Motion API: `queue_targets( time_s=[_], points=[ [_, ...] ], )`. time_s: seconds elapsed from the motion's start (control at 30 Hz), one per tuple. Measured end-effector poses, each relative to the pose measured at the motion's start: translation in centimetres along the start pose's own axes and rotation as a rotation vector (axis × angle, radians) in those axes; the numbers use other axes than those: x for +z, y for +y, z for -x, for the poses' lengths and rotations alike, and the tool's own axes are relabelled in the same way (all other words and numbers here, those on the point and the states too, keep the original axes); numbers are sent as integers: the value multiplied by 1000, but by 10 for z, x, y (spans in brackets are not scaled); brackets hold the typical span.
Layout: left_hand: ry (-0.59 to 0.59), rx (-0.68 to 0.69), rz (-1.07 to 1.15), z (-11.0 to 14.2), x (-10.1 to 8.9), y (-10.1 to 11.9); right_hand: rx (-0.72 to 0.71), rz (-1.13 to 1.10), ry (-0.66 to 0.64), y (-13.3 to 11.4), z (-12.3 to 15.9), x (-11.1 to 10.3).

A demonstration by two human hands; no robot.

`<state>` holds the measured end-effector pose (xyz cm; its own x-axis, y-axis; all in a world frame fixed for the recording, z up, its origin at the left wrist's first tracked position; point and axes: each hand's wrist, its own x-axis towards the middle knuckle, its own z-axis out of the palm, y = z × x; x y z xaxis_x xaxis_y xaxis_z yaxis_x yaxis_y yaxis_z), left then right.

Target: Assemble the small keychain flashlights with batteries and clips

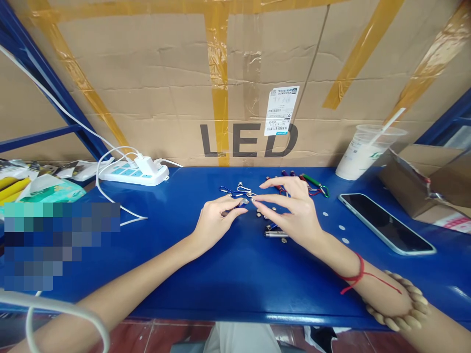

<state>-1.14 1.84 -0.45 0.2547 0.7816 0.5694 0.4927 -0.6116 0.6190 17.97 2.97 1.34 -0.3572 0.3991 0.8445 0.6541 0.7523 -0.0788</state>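
My left hand (217, 220) pinches a small shiny metal tube (243, 202) between thumb and fingers; most of it is hidden in the grip. Just right of it, the thumb and index fingertip of my right hand (290, 211) come together in a pinch, with the other fingers lifted. Whatever they hold is too small to make out. Behind the fingertips lie a silver carabiner clip (244, 189) and a blue clip (226, 189). Beneath my right hand rest a silver tube (275, 234), like a mini flashlight, and several small round metal pieces (284, 240).
A green carabiner (323, 190) lies with coloured tubes behind my right hand. Farther right are a phone (386, 223), a plastic cup with straw (362, 154) and an open carton (415, 181). A power strip (128, 174) with white cables sits back left. A large carton (165, 98) walls the rear.
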Motion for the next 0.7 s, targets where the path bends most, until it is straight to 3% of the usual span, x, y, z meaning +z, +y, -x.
queue_targets(
  time_s=[0.47, 0.7],
  points=[
    [-4, 124, 43, 4, 4, 0, -85, -186, -91, -1, 4, 6],
    [-101, 187, -84, 8, 3, -5, -59, -136, -301, 1, 8, 7]
  ],
)
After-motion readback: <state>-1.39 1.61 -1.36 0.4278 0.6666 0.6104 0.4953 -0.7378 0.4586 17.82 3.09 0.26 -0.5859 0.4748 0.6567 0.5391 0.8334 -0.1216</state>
